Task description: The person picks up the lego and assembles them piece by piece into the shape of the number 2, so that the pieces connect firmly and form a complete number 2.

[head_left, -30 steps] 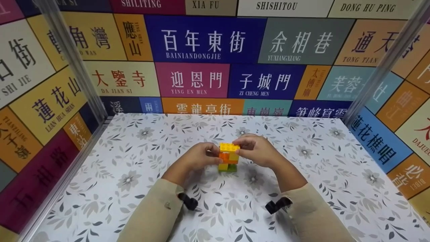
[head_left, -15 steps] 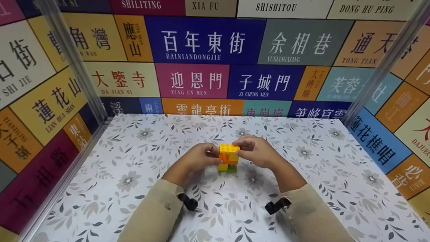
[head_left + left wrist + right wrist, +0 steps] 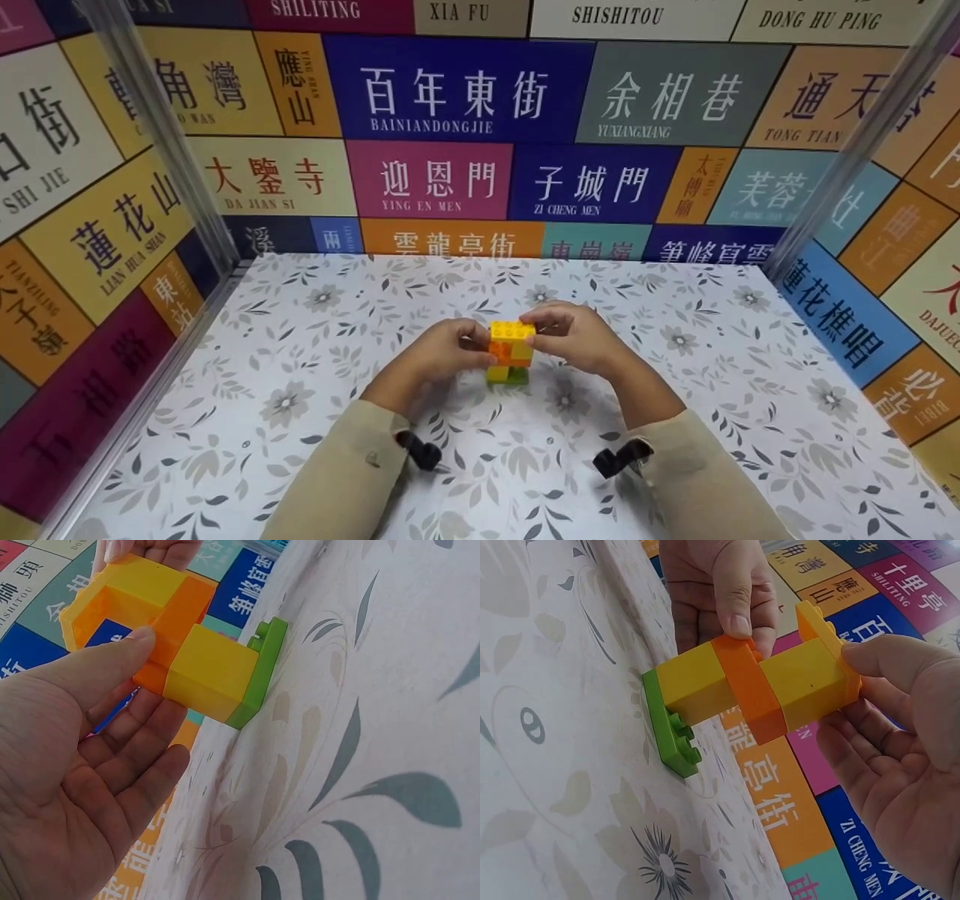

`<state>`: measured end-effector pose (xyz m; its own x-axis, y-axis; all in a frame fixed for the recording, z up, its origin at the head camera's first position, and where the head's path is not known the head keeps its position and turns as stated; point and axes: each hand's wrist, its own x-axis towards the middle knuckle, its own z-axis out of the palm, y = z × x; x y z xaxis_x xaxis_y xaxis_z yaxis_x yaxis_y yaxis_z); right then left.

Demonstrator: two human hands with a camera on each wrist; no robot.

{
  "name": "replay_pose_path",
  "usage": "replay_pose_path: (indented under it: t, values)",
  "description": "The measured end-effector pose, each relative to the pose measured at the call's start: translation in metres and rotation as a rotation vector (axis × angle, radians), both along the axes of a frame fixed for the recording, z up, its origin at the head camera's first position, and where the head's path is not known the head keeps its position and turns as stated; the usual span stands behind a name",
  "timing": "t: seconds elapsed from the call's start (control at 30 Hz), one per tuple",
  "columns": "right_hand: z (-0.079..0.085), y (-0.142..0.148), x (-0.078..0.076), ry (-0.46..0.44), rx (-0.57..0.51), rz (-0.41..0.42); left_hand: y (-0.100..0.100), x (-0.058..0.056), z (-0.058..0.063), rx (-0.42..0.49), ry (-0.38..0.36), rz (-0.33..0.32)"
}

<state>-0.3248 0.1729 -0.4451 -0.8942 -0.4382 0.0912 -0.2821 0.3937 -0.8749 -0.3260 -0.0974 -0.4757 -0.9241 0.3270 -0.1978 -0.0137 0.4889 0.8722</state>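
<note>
A small stack of building bricks stands on the table between both hands. At its base lies a flat green plate (image 3: 658,716), studs showing at one end. A yellow brick (image 3: 214,669) sits on the plate's other end, with an orange brick (image 3: 751,690) across it. Another yellow brick (image 3: 810,686) rises from the far end of the orange one, topped by a thin yellow plate (image 3: 512,331). My left hand (image 3: 444,349) pinches the orange brick between thumb and fingers. With thumb and fingertips, my right hand (image 3: 581,337) holds the edge of the top yellow plate.
The table has a white cloth (image 3: 285,457) with grey flowers and leaves. Panels with coloured street-name signs (image 3: 457,90) enclose its back and both sides, with clear corner posts. Black straps (image 3: 420,450) show at both sleeve cuffs.
</note>
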Motion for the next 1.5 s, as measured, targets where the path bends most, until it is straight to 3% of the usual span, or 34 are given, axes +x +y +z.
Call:
replay_pose_path:
  t: [0.27,0.83,1.2,1.5]
  values:
    - [-0.003,0.004,-0.005,-0.072,-0.046,-0.023,-0.001,0.0,-0.004,0.029,0.045,-0.002]
    - [-0.021,0.011,-0.013,-0.158,0.121,0.025,-0.003,-0.002,-0.006,0.017,0.065,-0.031]
    - [-0.023,0.01,-0.014,-0.164,0.151,-0.031,-0.001,0.0,-0.005,0.007,0.105,-0.031]
    - [-0.023,0.008,-0.016,-0.163,0.132,-0.086,-0.001,-0.002,-0.005,-0.002,0.08,0.023]
